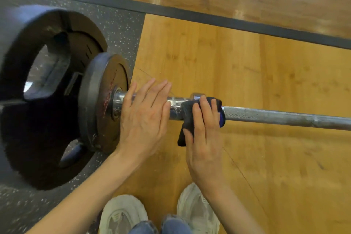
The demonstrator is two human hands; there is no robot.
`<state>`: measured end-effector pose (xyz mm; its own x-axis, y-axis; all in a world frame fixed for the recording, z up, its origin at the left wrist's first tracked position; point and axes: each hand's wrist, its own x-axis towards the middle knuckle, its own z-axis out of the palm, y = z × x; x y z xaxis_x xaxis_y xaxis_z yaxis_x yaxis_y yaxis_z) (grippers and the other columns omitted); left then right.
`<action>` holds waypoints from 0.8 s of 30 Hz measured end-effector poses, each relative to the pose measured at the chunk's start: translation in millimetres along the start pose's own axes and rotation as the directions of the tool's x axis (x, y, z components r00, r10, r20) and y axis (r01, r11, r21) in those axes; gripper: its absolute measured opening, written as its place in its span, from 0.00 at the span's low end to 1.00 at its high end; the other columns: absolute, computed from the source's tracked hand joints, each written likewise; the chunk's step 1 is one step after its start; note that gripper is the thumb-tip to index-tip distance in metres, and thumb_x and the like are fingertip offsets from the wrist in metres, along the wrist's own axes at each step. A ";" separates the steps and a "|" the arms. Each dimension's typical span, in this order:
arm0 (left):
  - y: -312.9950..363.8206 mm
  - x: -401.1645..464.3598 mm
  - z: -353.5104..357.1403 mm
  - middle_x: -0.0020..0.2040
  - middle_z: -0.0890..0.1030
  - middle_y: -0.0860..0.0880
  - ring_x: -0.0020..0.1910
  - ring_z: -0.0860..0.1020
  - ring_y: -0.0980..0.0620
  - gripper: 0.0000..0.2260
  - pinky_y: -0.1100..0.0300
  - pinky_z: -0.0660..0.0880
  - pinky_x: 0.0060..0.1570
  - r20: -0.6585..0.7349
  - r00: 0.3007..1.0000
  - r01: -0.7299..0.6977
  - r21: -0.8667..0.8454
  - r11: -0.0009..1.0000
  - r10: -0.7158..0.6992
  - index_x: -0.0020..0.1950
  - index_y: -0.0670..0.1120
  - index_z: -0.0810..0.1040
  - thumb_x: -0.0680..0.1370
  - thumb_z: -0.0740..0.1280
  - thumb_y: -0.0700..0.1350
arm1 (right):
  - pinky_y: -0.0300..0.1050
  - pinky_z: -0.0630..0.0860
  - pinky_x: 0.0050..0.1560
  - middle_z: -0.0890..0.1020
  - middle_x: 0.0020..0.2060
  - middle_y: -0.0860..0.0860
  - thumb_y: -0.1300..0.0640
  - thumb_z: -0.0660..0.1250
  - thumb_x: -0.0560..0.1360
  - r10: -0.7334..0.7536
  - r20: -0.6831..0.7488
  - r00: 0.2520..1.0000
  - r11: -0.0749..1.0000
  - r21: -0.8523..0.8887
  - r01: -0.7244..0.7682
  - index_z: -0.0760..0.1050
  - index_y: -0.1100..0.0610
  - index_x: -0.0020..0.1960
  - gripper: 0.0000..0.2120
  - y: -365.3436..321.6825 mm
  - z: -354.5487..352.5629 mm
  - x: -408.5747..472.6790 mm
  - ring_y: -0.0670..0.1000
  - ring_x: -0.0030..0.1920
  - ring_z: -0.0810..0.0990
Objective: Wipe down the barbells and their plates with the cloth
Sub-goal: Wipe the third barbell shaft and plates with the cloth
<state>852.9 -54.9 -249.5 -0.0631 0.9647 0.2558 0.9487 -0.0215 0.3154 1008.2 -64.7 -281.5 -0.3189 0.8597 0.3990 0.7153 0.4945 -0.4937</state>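
Wooden floor [247, 81] meets speckled rubber mat [121, 30] beneath the barbell [275, 117].

Wooden floor [247, 74] of warm amber planks, crossed by a dark border strip [209, 17]. Speckled grey rubber mat [121, 23] at left. Two pale sneakers [121, 214] and blue jeans cuffs [174, 226] at the bottom edge.

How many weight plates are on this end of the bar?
2: a big plate farthest left, and a small plate against it, nearer the left hand. More may hide behind.
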 end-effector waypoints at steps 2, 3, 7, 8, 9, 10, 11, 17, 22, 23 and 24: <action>1.7 2.2 1.4 0.70 0.77 0.49 0.73 0.70 0.48 0.20 0.49 0.53 0.77 0.003 1.000 0.011 0.006 1.000 -0.011 0.72 0.43 0.75 0.85 0.52 0.48 | 0.60 0.58 0.78 0.63 0.76 0.61 0.59 0.54 0.86 -0.023 0.000 1.000 0.999 0.037 0.023 0.61 0.64 0.76 0.20 8.9 0.2 6.6 0.60 0.80 0.57; 2.6 3.5 2.5 0.70 0.77 0.49 0.73 0.70 0.48 0.20 0.49 0.53 0.77 -0.002 1.000 0.019 0.003 1.000 -0.019 0.72 0.44 0.75 0.85 0.52 0.48 | 0.59 0.60 0.78 0.67 0.75 0.61 0.58 0.54 0.85 -0.001 -0.005 1.000 0.999 0.051 0.001 0.64 0.65 0.74 0.19 9.6 -1.5 18.7 0.60 0.78 0.61; 3.1 11.8 5.0 0.69 0.78 0.50 0.73 0.70 0.48 0.20 0.47 0.54 0.76 -0.005 0.999 0.044 0.013 0.999 -0.044 0.71 0.44 0.76 0.85 0.51 0.48 | 0.51 0.77 0.55 0.83 0.55 0.51 0.53 0.55 0.82 0.191 -0.001 0.982 0.973 0.133 -0.189 0.80 0.58 0.61 0.17 7.3 -3.9 75.4 0.51 0.56 0.80; 2.6 14.7 5.1 0.69 0.78 0.50 0.73 0.70 0.48 0.20 0.47 0.54 0.76 0.004 0.999 0.041 0.020 0.999 -0.042 0.71 0.44 0.76 0.85 0.51 0.48 | 0.51 0.77 0.52 0.83 0.53 0.50 0.52 0.55 0.82 0.204 -0.015 0.979 0.969 0.142 -0.200 0.80 0.57 0.60 0.18 7.4 -2.9 79.3 0.50 0.53 0.80; 2.0 17.4 5.1 0.69 0.78 0.50 0.74 0.70 0.49 0.21 0.48 0.54 0.77 0.016 0.999 0.040 0.023 0.999 -0.040 0.71 0.44 0.76 0.85 0.50 0.48 | 0.51 0.77 0.56 0.83 0.54 0.51 0.53 0.55 0.83 0.194 -0.036 0.980 0.970 0.157 -0.186 0.80 0.58 0.62 0.17 9.1 -1.0 76.1 0.51 0.56 0.80; 1.7 20.5 4.3 0.69 0.78 0.51 0.74 0.69 0.49 0.21 0.49 0.54 0.77 0.029 0.999 0.039 0.026 0.999 -0.040 0.71 0.45 0.76 0.86 0.50 0.48 | 0.54 0.75 0.64 0.82 0.60 0.54 0.55 0.57 0.84 0.161 -0.068 0.985 0.976 0.159 -0.149 0.78 0.61 0.65 0.17 12.3 1.7 66.7 0.54 0.62 0.79; 2.1 24.3 3.2 0.69 0.78 0.51 0.74 0.69 0.50 0.21 0.50 0.53 0.77 0.040 0.998 0.042 0.027 0.999 -0.043 0.71 0.45 0.76 0.86 0.49 0.48 | 0.58 0.70 0.72 0.79 0.66 0.58 0.58 0.57 0.85 0.114 -0.097 0.989 0.986 0.136 -0.100 0.74 0.64 0.69 0.17 14.8 4.9 53.6 0.57 0.69 0.75; -3.6 42.5 -1.5 0.67 0.79 0.51 0.72 0.70 0.50 0.22 0.52 0.52 0.76 0.108 0.993 0.040 0.018 0.999 -0.041 0.71 0.46 0.76 0.85 0.48 0.50 | 0.58 0.60 0.78 0.73 0.71 0.59 0.57 0.58 0.84 0.060 -0.073 0.996 0.993 0.104 -0.052 0.73 0.62 0.69 0.17 16.0 7.7 53.1 0.58 0.76 0.66; -9.1 57.6 1.6 0.66 0.79 0.51 0.73 0.69 0.50 0.22 0.53 0.50 0.77 0.131 0.991 0.040 0.012 0.999 -0.041 0.71 0.46 0.76 0.85 0.49 0.50 | 0.55 0.68 0.72 0.81 0.63 0.52 0.49 0.55 0.84 0.228 -0.051 0.972 0.955 0.206 -0.213 0.78 0.58 0.66 0.20 17.4 9.2 99.7 0.53 0.65 0.78; -9.7 60.0 1.8 0.66 0.79 0.51 0.74 0.68 0.50 0.22 0.53 0.50 0.77 0.129 0.991 0.035 0.013 0.999 -0.036 0.71 0.46 0.76 0.85 0.49 0.50 | 0.56 0.62 0.77 0.78 0.68 0.55 0.52 0.57 0.85 0.210 -0.085 0.974 0.962 0.194 -0.191 0.75 0.61 0.70 0.19 17.1 11.9 88.0 0.54 0.70 0.74; -10.3 62.7 2.1 0.66 0.79 0.51 0.74 0.68 0.50 0.22 0.53 0.50 0.77 0.119 0.992 0.030 0.016 0.999 -0.032 0.71 0.46 0.76 0.85 0.49 0.50 | 0.57 0.58 0.79 0.73 0.72 0.58 0.55 0.57 0.86 0.181 -0.110 0.977 0.973 0.166 -0.162 0.70 0.63 0.73 0.19 16.0 16.4 72.6 0.56 0.75 0.68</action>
<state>839.8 6.3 -238.6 -0.0562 0.9893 0.1347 0.9513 0.0121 0.3080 986.3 7.7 -273.1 -0.1136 0.9158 0.3851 0.6440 0.3630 -0.6734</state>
